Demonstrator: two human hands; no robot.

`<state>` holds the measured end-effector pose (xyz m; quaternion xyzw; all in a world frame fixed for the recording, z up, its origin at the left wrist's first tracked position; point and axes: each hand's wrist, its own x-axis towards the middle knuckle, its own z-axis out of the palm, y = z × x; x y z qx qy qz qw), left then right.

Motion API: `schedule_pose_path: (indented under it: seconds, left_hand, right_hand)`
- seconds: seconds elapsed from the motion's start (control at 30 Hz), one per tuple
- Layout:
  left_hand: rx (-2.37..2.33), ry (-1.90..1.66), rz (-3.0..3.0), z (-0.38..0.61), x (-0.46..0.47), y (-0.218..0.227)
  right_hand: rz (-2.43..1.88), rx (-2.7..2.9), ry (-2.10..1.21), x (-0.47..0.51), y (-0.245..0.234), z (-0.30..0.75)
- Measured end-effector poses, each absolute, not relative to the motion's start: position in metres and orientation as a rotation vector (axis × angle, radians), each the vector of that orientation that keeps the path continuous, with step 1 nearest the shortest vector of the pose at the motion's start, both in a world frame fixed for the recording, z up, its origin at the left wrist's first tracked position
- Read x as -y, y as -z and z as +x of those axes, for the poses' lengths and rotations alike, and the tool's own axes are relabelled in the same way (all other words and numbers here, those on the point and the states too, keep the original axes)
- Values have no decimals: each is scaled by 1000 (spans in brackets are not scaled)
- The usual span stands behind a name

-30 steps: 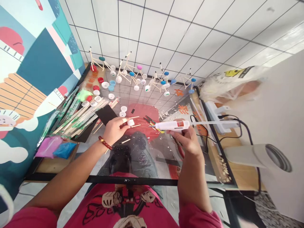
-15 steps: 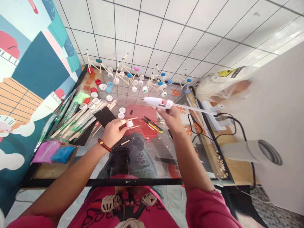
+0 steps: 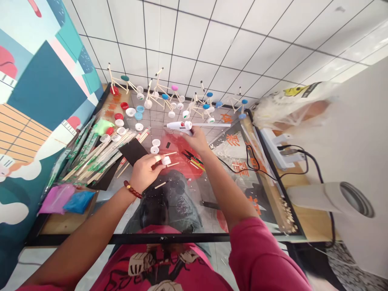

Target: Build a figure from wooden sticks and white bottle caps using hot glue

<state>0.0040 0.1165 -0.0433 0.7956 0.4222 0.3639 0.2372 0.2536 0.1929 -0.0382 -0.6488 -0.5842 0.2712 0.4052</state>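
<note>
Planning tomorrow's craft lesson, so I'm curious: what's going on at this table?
Someone's right hand grips a white hot glue gun above the table, while their left hand holds a white bottle cap with thin wooden sticks against it. Small models of sticks and coloured caps stand at the far end, with loose caps and bundled wooden sticks to the left.
</note>
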Motion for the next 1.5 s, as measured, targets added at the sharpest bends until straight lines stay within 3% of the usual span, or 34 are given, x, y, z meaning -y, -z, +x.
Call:
schedule_pose_path:
  seconds: [0.27, 0.57, 1.5]
  left_hand:
    - [-1136, -1005, 2187, 5, -116, 39]
    - [-1136, -1004, 2198, 4, -115, 39]
    - [-1184, -957, 2146, 7, -113, 34]
  right_hand:
    - [-1724, 1440, -250, -130, 20, 256]
    - [-1414, 2024, -222, -70, 36, 241]
    - [-1492, 2241, -262, -81, 40, 233]
